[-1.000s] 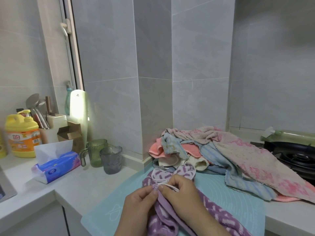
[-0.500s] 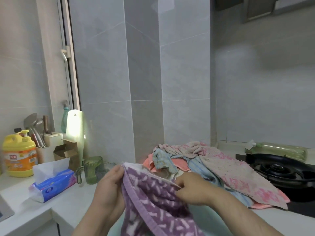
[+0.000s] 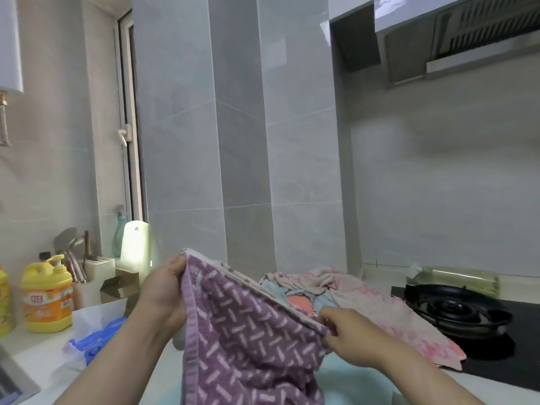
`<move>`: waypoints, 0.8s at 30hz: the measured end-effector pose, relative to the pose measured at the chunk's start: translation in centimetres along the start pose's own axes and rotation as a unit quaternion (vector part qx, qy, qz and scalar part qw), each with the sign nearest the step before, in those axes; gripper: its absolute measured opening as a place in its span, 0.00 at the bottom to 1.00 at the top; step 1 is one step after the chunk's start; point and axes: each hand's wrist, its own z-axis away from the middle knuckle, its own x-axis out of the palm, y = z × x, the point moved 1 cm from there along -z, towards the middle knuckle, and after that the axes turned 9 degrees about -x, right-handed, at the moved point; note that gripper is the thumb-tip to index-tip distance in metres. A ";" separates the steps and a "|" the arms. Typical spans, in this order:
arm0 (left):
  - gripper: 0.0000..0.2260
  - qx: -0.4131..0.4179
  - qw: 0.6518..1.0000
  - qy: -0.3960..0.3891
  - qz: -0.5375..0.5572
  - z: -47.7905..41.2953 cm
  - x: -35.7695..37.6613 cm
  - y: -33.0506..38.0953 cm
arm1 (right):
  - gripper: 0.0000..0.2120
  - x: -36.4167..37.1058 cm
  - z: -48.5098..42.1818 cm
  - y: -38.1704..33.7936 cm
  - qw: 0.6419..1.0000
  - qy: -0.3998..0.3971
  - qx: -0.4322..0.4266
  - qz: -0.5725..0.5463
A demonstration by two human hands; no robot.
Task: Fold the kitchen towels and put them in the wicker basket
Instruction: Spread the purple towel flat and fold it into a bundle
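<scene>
We hold one purple towel (image 3: 248, 340) up, left hand (image 3: 166, 290) and right hand (image 3: 347, 337) each pinching a corner; beyond the right hand, perhaps four towels (image 3: 365, 296) lie heaped.

Towel (image 3: 248, 331) held up in front, pile of towels (image 3: 365, 299) behind it, stove burner (image 3: 453, 308) at the right.
The towel hangs between the left hand (image 3: 163, 290) and the right hand (image 3: 347, 337), above the tabletop (image 3: 32, 349). The stove burner stands just right of the pile, with a lying bottle (image 3: 455, 277) behind it. At the far left stand the detergent bottle (image 3: 48, 296) and the utensil holder (image 3: 87, 285); the tissue pack (image 3: 93, 340) lies before them.
</scene>
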 end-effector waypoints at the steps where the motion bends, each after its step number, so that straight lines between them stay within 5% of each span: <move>1: 0.11 0.008 1.000 0.018 -0.012 0.1 -0.2 0.3 | 0.04 -1.0 0.4 0.1 1.000 0.016 -0.007 0.019; 12: 0.13 0.090 0.966 0.106 -0.218 -1.2 -0.5 2.7 | 0.09 -10.7 2.4 -1.2 0.985 0.085 -0.073 0.131; 19: 0.11 0.173 0.946 0.122 -0.247 -0.7 -0.1 4.4 | 0.04 -14.4 3.0 -3.1 0.970 0.235 -0.035 0.046; 24: 0.09 0.205 0.936 0.088 -0.271 1.1 -0.1 5.2 | 0.06 -16.1 4.3 -4.4 0.965 0.259 0.028 -0.027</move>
